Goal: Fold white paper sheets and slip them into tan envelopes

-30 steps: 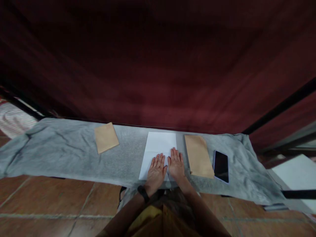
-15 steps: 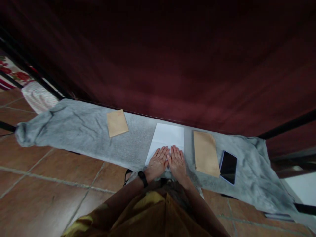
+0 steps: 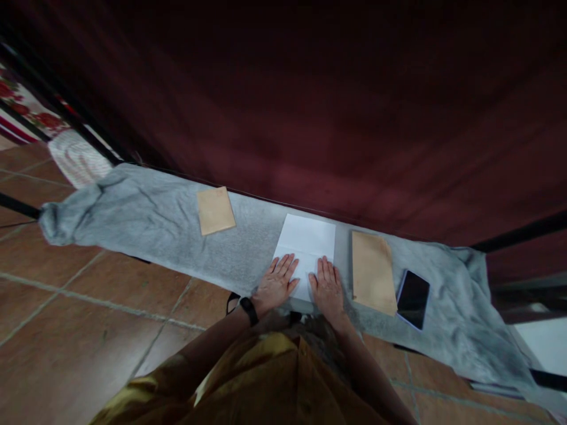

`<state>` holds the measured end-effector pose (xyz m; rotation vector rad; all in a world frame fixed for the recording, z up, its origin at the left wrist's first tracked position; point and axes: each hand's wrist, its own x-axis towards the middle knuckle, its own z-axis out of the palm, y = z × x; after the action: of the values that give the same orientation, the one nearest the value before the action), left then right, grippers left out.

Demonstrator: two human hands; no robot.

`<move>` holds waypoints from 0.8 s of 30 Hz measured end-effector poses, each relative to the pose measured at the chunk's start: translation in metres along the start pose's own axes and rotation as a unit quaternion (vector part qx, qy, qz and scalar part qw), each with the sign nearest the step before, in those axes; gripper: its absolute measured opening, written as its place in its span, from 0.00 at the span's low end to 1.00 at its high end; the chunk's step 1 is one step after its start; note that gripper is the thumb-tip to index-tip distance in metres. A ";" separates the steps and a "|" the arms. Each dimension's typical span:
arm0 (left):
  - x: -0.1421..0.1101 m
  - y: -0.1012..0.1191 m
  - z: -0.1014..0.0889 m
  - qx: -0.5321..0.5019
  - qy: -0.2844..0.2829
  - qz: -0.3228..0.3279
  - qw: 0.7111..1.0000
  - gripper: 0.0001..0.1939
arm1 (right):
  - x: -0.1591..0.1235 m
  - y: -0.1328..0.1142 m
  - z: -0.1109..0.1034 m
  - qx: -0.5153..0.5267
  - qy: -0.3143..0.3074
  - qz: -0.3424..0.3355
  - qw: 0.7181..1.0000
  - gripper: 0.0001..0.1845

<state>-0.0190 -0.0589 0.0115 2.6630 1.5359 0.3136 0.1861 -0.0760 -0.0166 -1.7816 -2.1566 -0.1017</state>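
Observation:
A white sheet of paper (image 3: 307,234) with a crease across it lies on the grey cloth (image 3: 254,248) in front of me. My left hand (image 3: 275,284), below a black wristband, rests flat over the sheet's lower left edge with fingers stretched out. On the lower right edge lies my right hand (image 3: 328,289), palm down and fingers extended. A strip of bare paper shows between the two hands. To the right of the sheet is a large brown envelope (image 3: 373,271). A smaller brown envelope (image 3: 216,211) sits off to the left.
A phone (image 3: 413,299) with a dark screen lies right of the large envelope, touching or nearly touching it. Behind the cloth-covered surface hangs a dark red curtain (image 3: 310,141). Black metal bars (image 3: 522,231) flank both ends. Tiled floor (image 3: 88,336) shows below.
My hands have moved apart from the sheet's middle, the left one leftward and the right one rightward. The view has shifted slightly.

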 end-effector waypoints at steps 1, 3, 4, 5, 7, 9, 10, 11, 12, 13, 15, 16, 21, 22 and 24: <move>-0.001 0.000 -0.001 0.002 -0.001 -0.002 1.000 0.29 | -0.001 0.001 0.000 -0.002 0.002 -0.001 1.000 0.31; -0.002 -0.001 -0.004 0.003 0.001 -0.007 1.000 0.29 | -0.003 0.004 -0.001 -0.006 0.007 0.000 1.000 0.31; -0.003 -0.002 -0.005 0.003 0.002 -0.010 1.000 0.29 | -0.004 0.006 -0.001 -0.009 0.010 0.001 1.000 0.31; -0.004 -0.003 -0.006 0.004 0.003 -0.014 1.000 0.29 | -0.005 0.007 -0.002 -0.012 0.014 0.004 1.000 0.31; -0.006 -0.006 -0.007 0.005 0.004 -0.027 1.000 0.29 | -0.007 0.010 -0.002 -0.018 0.022 0.007 1.000 0.32; -0.009 -0.011 -0.007 0.009 0.005 -0.038 0.999 0.29 | -0.009 0.012 -0.002 -0.023 0.031 0.012 0.999 0.32; -0.011 -0.013 -0.007 0.010 0.005 -0.042 0.999 0.30 | -0.010 0.013 -0.002 -0.025 0.035 0.015 0.999 0.32; -0.012 -0.015 -0.007 0.011 0.007 -0.046 0.999 0.30 | -0.011 0.014 -0.001 -0.026 0.039 0.021 0.999 0.32; -0.013 -0.017 -0.007 0.012 0.008 -0.049 0.999 0.30 | -0.012 0.014 -0.001 -0.027 0.044 0.029 0.998 0.32; -0.013 -0.018 -0.006 0.014 0.010 -0.052 0.999 0.30 | -0.012 0.014 -0.001 -0.026 0.049 0.038 0.998 0.31; -0.013 -0.017 -0.006 0.021 0.017 -0.063 0.998 0.30 | -0.010 0.011 -0.002 -0.018 0.056 0.050 0.997 0.30; -0.011 -0.014 -0.006 0.025 0.020 -0.067 0.997 0.30 | -0.009 0.008 -0.003 -0.009 0.056 0.049 0.997 0.30; 0.004 0.010 -0.004 0.016 0.020 -0.029 0.999 0.29 | 0.005 -0.018 -0.005 0.060 0.039 0.003 0.997 0.29; 0.007 0.014 -0.003 0.012 0.015 -0.015 1.000 0.29 | 0.007 -0.023 -0.004 0.072 0.035 -0.017 0.997 0.29; 0.012 0.021 0.001 0.007 0.003 0.007 1.000 0.30 | 0.008 -0.031 0.000 0.084 0.032 -0.047 0.995 0.29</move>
<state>0.0053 -0.0593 0.0154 2.6869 1.5287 0.3136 0.1555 -0.0749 -0.0090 -1.5633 -2.1345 0.0002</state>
